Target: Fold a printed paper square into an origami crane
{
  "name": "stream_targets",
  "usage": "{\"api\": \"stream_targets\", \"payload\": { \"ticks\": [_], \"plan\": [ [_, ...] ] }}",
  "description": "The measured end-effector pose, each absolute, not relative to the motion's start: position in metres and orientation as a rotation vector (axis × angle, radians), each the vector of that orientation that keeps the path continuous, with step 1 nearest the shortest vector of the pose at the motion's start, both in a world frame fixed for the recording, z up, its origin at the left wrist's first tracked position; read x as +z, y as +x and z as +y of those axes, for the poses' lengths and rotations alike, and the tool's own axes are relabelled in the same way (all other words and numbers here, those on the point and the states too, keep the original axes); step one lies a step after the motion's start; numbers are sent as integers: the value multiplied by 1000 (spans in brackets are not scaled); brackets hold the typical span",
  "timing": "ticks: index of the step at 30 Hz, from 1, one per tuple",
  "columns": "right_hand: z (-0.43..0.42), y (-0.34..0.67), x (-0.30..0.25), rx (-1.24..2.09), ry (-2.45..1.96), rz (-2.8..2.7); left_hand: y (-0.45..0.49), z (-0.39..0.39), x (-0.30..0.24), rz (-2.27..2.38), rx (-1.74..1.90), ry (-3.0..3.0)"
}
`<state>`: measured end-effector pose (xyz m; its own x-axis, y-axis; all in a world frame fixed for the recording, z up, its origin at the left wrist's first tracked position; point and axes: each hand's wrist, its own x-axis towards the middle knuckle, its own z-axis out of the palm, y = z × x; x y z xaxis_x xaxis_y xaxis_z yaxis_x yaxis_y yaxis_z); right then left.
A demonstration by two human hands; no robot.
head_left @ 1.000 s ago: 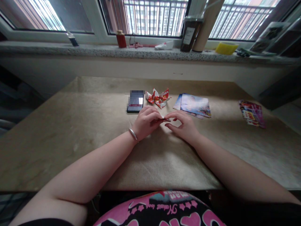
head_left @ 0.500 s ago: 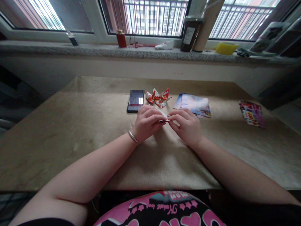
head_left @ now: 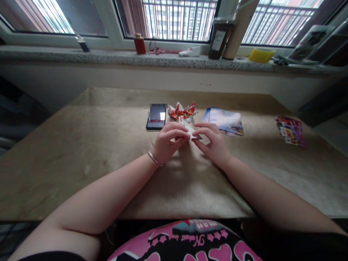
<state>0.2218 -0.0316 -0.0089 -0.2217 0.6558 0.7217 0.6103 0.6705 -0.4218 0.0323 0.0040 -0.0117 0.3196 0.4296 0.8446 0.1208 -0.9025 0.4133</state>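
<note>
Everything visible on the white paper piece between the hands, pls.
The paper piece looks thin, white on top, with red and dark print showing at its near edge and right corner. It lies roughly flat, pinched on one side by the left hand and on the other by the right hand, just nearer than the red-and-white folded piece. Fingers hide part of its outline; I can't tell whether it touches the table.

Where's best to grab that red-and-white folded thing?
The folded thing is probably best pinched at its middle, from above: its pointed flaps splay outward and could bend. The phone sits close on its left; the left hand, right hand and their white paper crowd its near side.
</note>
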Motion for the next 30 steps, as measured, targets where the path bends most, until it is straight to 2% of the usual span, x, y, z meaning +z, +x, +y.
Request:
{"api": "stream_targets", "payload": {
  "ticks": [12,30],
  "plan": [
    [-31,227,-6,-154,-923,-1836,30,8,-15,672,1604,2452],
    [-32,228,-5,-110,-869,-1875,30,6,-13,642,1580,2333]
  ]
}}
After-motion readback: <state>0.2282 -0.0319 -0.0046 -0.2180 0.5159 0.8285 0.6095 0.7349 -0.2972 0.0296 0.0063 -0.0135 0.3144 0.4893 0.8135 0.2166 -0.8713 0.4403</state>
